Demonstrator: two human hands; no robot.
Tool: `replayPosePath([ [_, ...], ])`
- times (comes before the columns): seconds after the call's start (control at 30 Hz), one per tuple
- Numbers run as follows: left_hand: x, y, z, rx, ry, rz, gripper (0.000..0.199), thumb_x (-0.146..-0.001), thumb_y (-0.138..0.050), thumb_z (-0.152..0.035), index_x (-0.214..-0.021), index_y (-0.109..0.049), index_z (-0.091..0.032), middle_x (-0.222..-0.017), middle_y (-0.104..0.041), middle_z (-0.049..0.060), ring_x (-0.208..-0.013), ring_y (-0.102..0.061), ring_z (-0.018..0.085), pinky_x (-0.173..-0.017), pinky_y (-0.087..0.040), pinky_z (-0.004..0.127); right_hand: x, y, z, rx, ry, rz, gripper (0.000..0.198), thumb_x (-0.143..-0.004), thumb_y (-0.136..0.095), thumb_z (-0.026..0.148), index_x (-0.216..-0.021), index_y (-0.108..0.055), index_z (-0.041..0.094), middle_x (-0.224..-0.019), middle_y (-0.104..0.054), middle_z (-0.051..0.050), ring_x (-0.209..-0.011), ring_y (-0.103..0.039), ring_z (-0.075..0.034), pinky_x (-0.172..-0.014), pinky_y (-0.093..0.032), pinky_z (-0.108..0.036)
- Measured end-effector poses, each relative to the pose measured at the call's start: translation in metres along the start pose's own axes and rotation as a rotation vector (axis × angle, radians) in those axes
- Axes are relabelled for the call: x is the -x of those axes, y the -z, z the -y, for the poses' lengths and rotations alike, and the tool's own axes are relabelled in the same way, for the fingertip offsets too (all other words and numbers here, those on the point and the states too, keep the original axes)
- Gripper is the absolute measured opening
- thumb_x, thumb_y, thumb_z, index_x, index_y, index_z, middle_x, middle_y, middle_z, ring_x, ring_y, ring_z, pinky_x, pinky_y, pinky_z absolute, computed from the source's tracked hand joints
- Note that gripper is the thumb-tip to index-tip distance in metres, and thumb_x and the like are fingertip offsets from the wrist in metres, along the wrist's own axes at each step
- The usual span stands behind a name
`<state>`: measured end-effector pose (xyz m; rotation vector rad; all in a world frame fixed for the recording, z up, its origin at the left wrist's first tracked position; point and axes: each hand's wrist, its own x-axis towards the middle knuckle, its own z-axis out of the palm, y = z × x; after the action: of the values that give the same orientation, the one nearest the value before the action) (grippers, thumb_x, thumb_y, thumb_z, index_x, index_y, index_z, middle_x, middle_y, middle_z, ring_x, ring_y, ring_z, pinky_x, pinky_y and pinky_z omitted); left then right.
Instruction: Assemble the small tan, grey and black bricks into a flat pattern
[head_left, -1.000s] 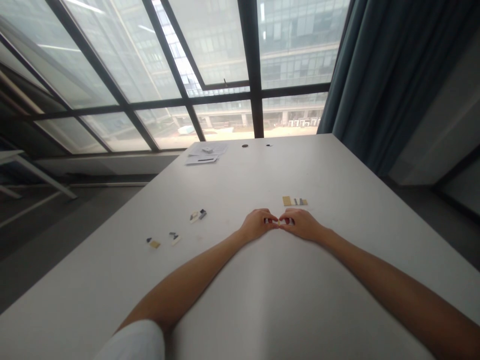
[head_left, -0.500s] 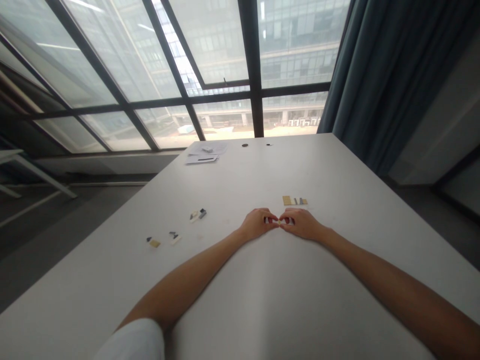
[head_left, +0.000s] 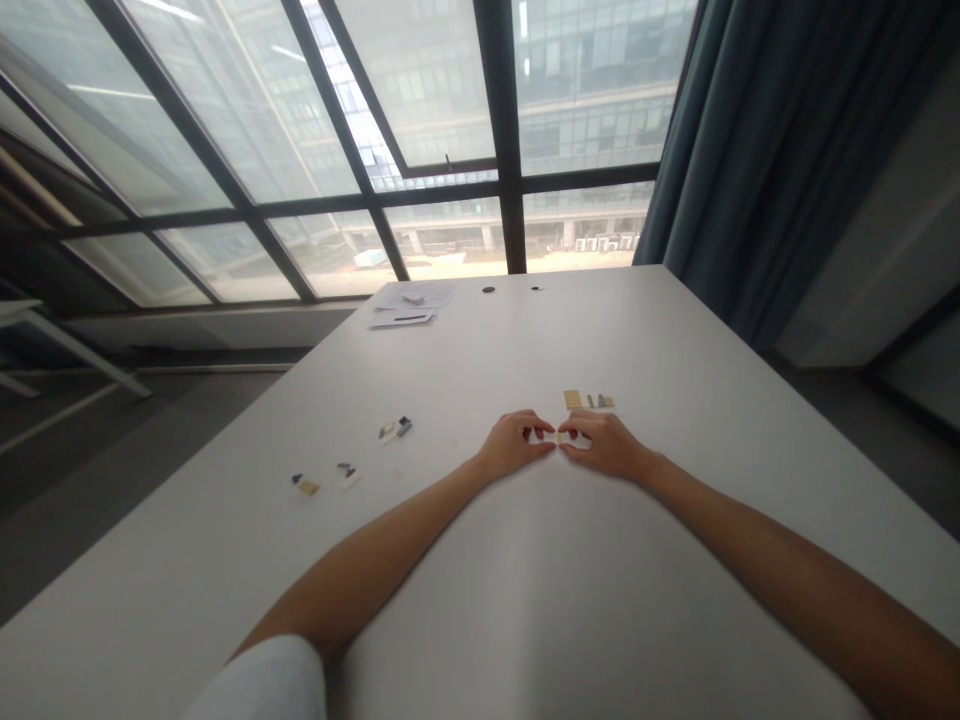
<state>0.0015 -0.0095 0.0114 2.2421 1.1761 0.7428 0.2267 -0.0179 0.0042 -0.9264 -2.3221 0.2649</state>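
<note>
My left hand (head_left: 516, 443) and my right hand (head_left: 606, 445) meet fingertip to fingertip above the white table (head_left: 480, 560). Between thumbs and fingers they pinch a small yellowish piece (head_left: 558, 438), too tiny and too covered to tell its kind. Each hand's fingers are curled into a pinch. Just beyond my right hand lies a flat assembly of tan, white and grey blocks (head_left: 572, 399). Left of my left hand are small loose pieces: a tan piece beside a dark one (head_left: 307, 487), a white and grey pair (head_left: 350, 479), and a mixed white, tan and dark cluster (head_left: 404, 427).
Papers (head_left: 403, 317) with a small white object lie at the table's far left corner. Two small dark round things, one a disc (head_left: 489, 290), sit near the far edge. Beyond are tall windows (head_left: 435, 90), with a blue curtain (head_left: 720, 150) on the right.
Both hands stay together at almost the same spot, with the fingers of the left hand slightly shifted. The view has moved very slightly; the loose pieces lie as before.
</note>
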Motion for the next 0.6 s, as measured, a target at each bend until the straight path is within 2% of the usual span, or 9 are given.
replayPosePath([
  [0.6,0.0050,0.0017,-0.0049,-0.031,-0.133,-0.083,0.025,-0.080,-0.075,-0.037,-0.099,-0.075,-0.021,-0.086,-0.066,0.002,-0.072,-0.055,0.013,-0.072,-0.046,0.025,0.0007,-0.0007,-0.0023,0.018,0.040,-0.022,0.013,-0.089,-0.062,0.025,-0.099,-0.068,0.019,-0.086,-0.066,-0.005,-0.081,-0.062,-0.018,-0.077,-0.045,-0.027],
])
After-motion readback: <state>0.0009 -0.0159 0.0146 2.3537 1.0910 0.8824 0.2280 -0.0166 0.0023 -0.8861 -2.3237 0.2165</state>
